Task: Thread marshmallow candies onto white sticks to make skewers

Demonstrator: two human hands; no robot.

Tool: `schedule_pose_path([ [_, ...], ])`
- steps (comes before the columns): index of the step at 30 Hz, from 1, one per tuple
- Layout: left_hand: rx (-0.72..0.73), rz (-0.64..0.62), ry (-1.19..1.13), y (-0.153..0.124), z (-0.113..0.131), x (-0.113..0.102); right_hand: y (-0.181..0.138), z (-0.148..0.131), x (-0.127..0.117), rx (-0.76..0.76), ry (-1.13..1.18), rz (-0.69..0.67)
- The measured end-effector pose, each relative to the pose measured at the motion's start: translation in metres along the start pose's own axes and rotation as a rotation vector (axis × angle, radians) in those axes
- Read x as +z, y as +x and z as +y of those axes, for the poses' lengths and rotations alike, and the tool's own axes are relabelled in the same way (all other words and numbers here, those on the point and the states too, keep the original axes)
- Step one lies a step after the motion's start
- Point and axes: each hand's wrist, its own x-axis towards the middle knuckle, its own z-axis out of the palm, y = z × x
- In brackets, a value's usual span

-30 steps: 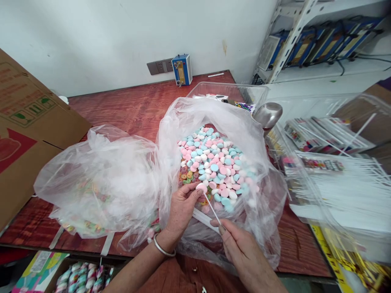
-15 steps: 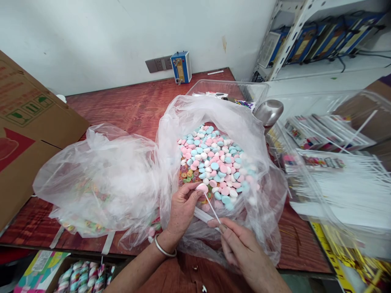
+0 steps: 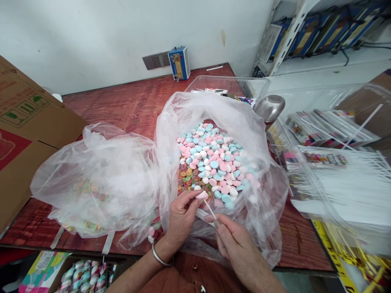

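Observation:
Between the thumb and fingers of my left hand (image 3: 180, 217) is a pink-and-white marshmallow (image 3: 201, 195). My right hand (image 3: 236, 240) pinches a thin white stick (image 3: 209, 208), whose far end meets the marshmallow; whether it goes inside, I cannot tell. More white sticks (image 3: 201, 214) show below, partly hidden by my right hand. Both hands are over the near side of an opened clear plastic bag (image 3: 171, 122). Inside it lie pink, blue and white marshmallows (image 3: 214, 158), with sugared ring-shaped gummies (image 3: 187, 177) at their left.
To the left rests another clear bag (image 3: 122, 171) of candy, beside a cardboard box (image 3: 27, 118). A metal scoop (image 3: 270, 108) and a clear tray (image 3: 259, 83) are behind the marshmallows. At right, a clear bin (image 3: 317, 203) holds white sticks. Wrapped candy sits in a drawer (image 3: 85, 276) below.
The marshmallow has tilted and come slightly lower in my left hand. My right hand has moved up and left along the stick, closer to the marshmallow. The camera view has shifted slightly.

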Motion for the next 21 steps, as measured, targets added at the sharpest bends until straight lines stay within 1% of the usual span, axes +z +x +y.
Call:
schedule_pose_path([
  [3, 0.125, -0.024, 0.085, -0.007, 0.000, -0.003, 0.013, 0.000, 0.005, -0.059, -0.083, 0.037],
  [6, 0.240, -0.066, 0.202, -0.003, -0.001, -0.010, 0.028, -0.001, 0.007, -0.144, -0.155, 0.106],
  [7, 0.261, -0.049, 0.263, 0.002, -0.002, -0.013, 0.032, -0.002, 0.006, -0.155, -0.171, 0.118],
  [9, 0.291, 0.038, 0.408, 0.019, -0.004, -0.018, 0.037, -0.007, 0.004, -0.143, -0.191, 0.123],
  [11, 0.302, 0.104, 0.544, 0.040, -0.006, -0.021, 0.041, -0.014, 0.002, -0.114, -0.196, 0.104],
  [13, 0.288, 0.097, 0.640, 0.058, -0.008, -0.022, 0.045, -0.019, 0.001, -0.101, -0.189, 0.079],
  [15, 0.271, 0.076, 0.694, 0.069, -0.010, -0.021, 0.049, -0.021, 0.002, -0.091, -0.175, 0.061],
  [17, 0.266, 0.082, 0.712, 0.072, -0.011, -0.021, 0.054, -0.020, 0.003, -0.080, -0.161, 0.063],
  [21, 0.250, 0.089, 0.673, 0.067, -0.009, -0.025, 0.060, -0.014, 0.006, -0.072, -0.145, 0.072],
])
